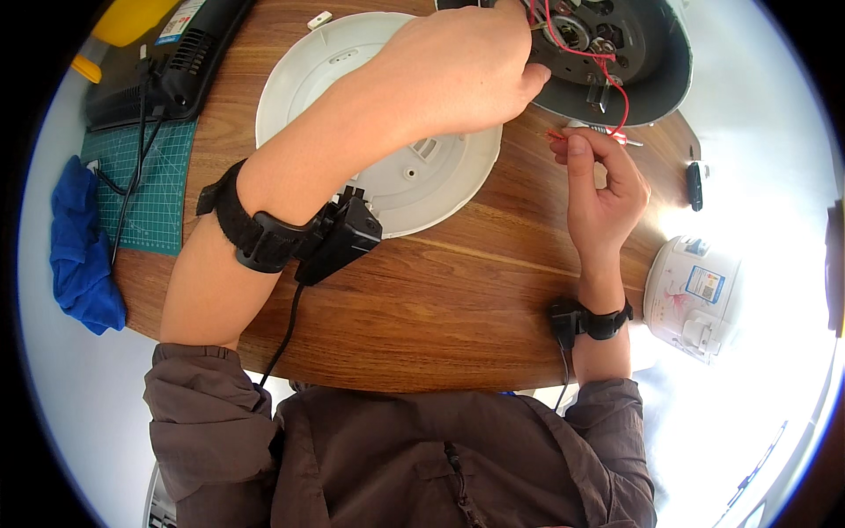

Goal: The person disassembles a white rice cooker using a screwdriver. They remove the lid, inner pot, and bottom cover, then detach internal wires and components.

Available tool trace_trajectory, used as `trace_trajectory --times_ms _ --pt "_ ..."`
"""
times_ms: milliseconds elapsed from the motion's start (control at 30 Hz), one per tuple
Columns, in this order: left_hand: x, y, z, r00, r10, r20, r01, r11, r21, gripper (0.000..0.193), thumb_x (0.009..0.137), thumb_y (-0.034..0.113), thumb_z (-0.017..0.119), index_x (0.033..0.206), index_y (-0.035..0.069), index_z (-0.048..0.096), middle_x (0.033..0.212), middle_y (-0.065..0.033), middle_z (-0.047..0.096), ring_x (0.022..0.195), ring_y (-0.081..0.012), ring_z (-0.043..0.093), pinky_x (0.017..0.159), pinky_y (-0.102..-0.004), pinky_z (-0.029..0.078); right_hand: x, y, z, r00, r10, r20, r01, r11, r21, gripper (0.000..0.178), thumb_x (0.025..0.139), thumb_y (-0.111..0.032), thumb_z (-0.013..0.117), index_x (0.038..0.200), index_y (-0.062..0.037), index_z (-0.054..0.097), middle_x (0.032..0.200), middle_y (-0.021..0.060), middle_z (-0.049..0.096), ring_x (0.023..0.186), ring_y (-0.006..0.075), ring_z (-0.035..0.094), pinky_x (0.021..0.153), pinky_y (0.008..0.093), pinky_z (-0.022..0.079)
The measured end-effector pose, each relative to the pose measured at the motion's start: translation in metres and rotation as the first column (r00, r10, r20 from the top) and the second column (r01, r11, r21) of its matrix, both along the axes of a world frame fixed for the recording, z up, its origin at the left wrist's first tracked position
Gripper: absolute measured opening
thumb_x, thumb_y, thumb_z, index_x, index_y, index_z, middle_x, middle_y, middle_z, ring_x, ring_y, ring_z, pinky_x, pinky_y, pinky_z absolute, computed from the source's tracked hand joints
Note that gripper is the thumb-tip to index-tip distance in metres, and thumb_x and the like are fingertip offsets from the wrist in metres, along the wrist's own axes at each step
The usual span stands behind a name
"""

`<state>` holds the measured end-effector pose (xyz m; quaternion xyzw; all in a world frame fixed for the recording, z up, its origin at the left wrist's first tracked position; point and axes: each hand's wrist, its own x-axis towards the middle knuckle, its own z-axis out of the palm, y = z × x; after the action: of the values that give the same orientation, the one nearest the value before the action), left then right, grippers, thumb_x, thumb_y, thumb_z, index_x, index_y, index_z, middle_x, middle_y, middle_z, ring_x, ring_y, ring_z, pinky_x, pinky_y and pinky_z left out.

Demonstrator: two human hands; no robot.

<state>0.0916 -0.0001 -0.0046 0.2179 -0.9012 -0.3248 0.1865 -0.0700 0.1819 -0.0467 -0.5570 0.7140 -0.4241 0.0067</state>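
At the top right lies an opened round appliance housing (664, 84), dark grey inside, with metal parts and red wires (576, 51). My right hand (603, 180) is closed in a pinch on a red wire, whose frayed-looking end pokes out past the fingertips. My left hand (466, 66) reaches over a white round cover (444, 198) to the housing's left side. Its fingers run up to the picture's top edge, so their grip is hidden. Beside the housing's near rim, partly behind my right fingers, lies a screwdriver (629, 141) with a red and white handle.
A white rounded appliance (682, 299) stands right of the table. At the left are a black vented device (167, 75), a green cutting mat (163, 198), black cables (141, 150) and a blue cloth (81, 251). A small black object (697, 185) lies by the right edge.
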Motion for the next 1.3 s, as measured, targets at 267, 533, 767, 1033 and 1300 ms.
trace_trajectory --times_ms 267,533,767,1033,1300 --pt "0.003 -0.003 0.010 0.994 -0.059 0.094 0.049 0.993 0.103 0.047 0.103 0.026 0.063 0.115 -0.019 0.054 0.090 -0.0356 0.070 0.086 -0.0513 0.072 0.076 -0.0554 0.059 0.001 -0.002 -0.002 1.000 -0.023 0.019 0.024 0.999 -0.025 0.013 0.100 -0.013 0.077 0.098 0.0002 0.078 0.084 0.0092 0.081 0.075 0.0155 0.076 0.073 0.0279 0.056" --pt "0.004 -0.004 0.003 0.993 -0.085 0.077 0.084 0.996 0.018 0.043 0.103 0.026 0.063 0.109 -0.016 0.056 0.086 -0.0341 0.070 0.085 -0.0511 0.071 0.074 -0.0557 0.058 -0.002 -0.001 -0.005 1.000 -0.030 -0.004 0.029 0.998 -0.062 0.010 0.100 -0.009 0.075 0.099 0.0009 0.078 0.084 0.0087 0.079 0.074 0.0142 0.074 0.074 0.0276 0.056" --pt "0.015 -0.001 0.031 0.978 -0.036 0.207 0.055 0.995 -0.086 0.041 0.105 0.029 0.062 0.102 -0.011 0.066 0.087 -0.0295 0.073 0.081 -0.0478 0.072 0.077 -0.0545 0.059 -0.020 0.003 0.004 0.997 -0.032 0.065 0.053 0.930 -0.363 0.035 0.100 -0.003 0.072 0.135 -0.0007 0.066 0.099 0.0078 0.073 0.082 0.0147 0.070 0.071 0.0283 0.056" --pt "0.069 -0.023 0.107 0.993 0.108 0.050 -0.111 0.992 0.062 0.045 0.106 0.034 0.067 0.114 -0.009 0.071 0.095 -0.0234 0.075 0.085 -0.0322 0.074 0.079 -0.0426 0.059 -0.051 -0.006 0.019 0.978 -0.206 -0.007 0.206 0.978 -0.018 0.069 0.104 -0.021 0.070 0.162 -0.0012 0.039 0.134 0.0204 0.068 0.106 0.0228 0.074 0.082 0.0346 0.059" --pt "0.032 -0.031 0.048 0.992 0.097 0.082 -0.081 0.981 -0.176 0.082 0.098 0.025 0.072 0.160 -0.011 0.033 0.131 -0.0370 0.067 0.123 -0.0470 0.068 0.105 -0.0482 0.054 -0.059 -0.023 0.020 0.942 -0.220 -0.255 0.232 0.972 0.019 0.043 0.107 -0.023 0.064 0.147 -0.0078 0.056 0.114 0.0179 0.075 0.096 0.0286 0.071 0.092 0.0397 0.053"
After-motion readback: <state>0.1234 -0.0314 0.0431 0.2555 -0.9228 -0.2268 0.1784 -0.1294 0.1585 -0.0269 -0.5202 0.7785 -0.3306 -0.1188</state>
